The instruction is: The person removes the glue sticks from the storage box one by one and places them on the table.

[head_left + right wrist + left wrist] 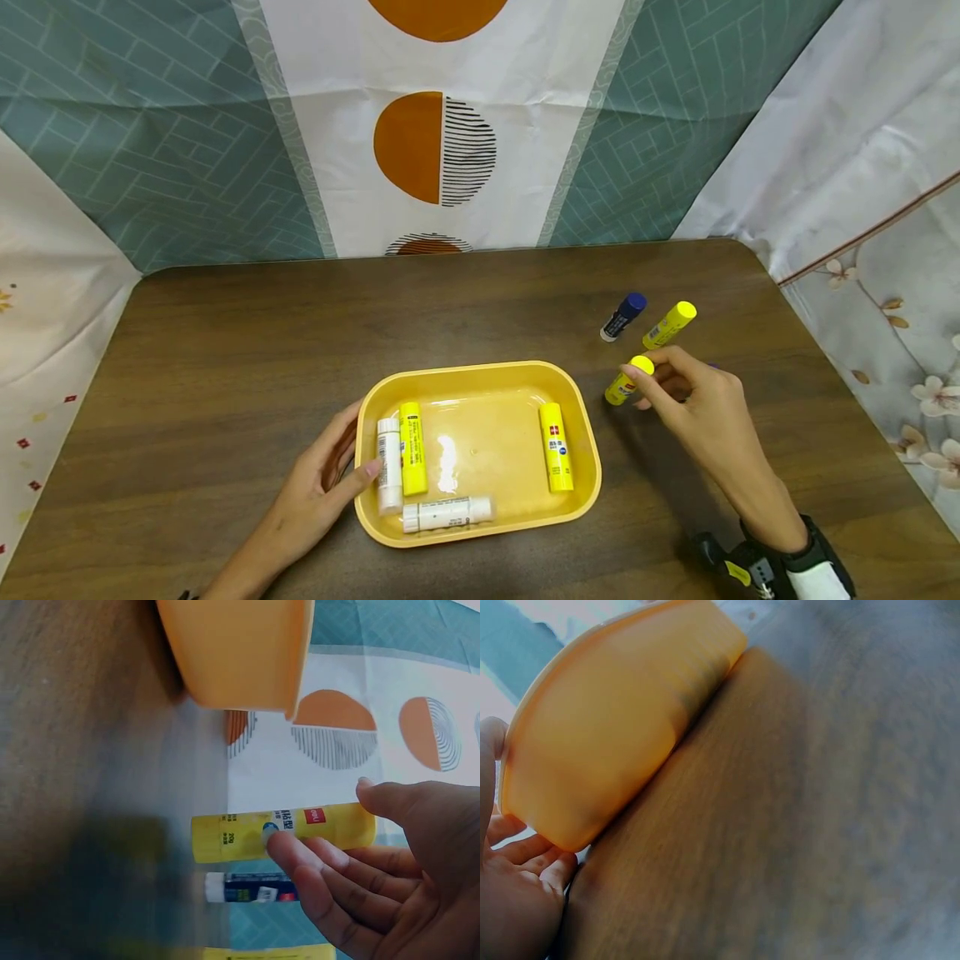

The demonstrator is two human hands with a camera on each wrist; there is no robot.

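Observation:
My left hand (326, 492) grips the left rim of a yellow plastic tray (480, 372), thumb over the rim and fingers along the outer wall. In the left wrist view, the tray's outer wall (607, 720) shows beside the fingers. To the tray's right, my right hand (693, 404) pinches a yellow glue stick (619, 389) near its cap. That glue stick (247, 834) is upright; whether its base touches the table, I cannot tell. Behind it stand a navy glue stick (622, 317) and another yellow glue stick (670, 325).
Inside the tray lie a white glue stick (389, 467) and a yellow one (412, 450) at left, another white one (447, 514) along the near side, and a yellow one (556, 447) at right. The wooden table (225, 400) meets a patterned curtain (510, 208) behind.

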